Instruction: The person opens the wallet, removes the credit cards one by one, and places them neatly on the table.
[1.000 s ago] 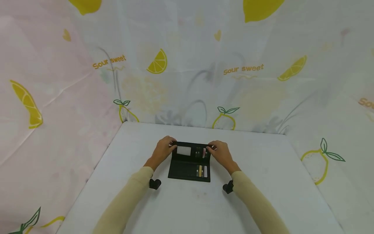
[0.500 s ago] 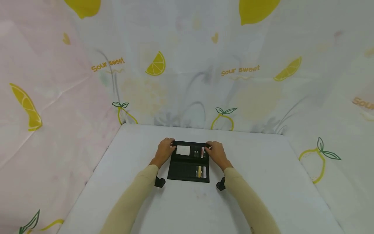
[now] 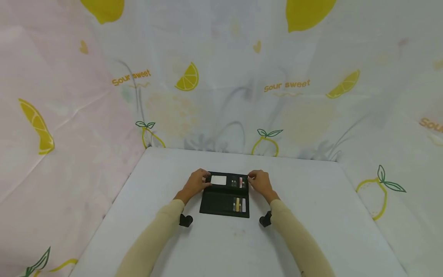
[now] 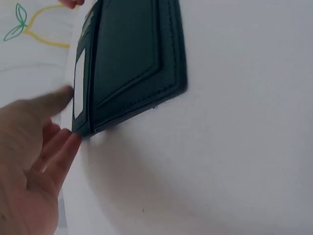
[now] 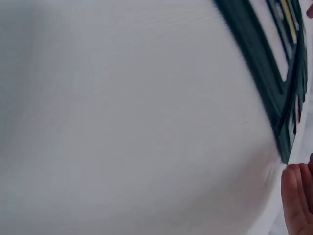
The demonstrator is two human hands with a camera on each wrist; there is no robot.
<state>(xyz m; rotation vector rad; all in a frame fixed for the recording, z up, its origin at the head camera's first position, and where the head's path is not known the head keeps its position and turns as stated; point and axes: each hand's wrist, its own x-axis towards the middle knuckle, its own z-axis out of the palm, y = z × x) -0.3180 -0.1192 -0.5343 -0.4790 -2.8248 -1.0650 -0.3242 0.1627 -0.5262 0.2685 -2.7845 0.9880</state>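
An open black long wallet [image 3: 216, 202] lies on the white table, its far half slightly raised. A white panel [image 3: 219, 180] shows at the left of the far half, and several cards [image 3: 238, 204] stand in slots at the right. My left hand [image 3: 194, 183] grips the left end of the far half, thumb near the white panel; in the left wrist view its fingertips meet the wallet's corner. At the opposite end, my right hand [image 3: 261, 182] holds the far right corner between thumb and fingers. In the right wrist view only some fingers [image 5: 293, 196] show, and the thumb is hidden.
The white table [image 3: 304, 215] extends around the wallet. Behind it and at the sides hangs a pale cloth [image 3: 214, 107] printed with lemons and words. Black wrist mounts [image 3: 186, 221] sit below both sleeves.
The wallet's far half has tipped slightly lower. My left thumb has slid down along its left end, and my right hand has shifted outward to the corner. The head view has shifted slightly.
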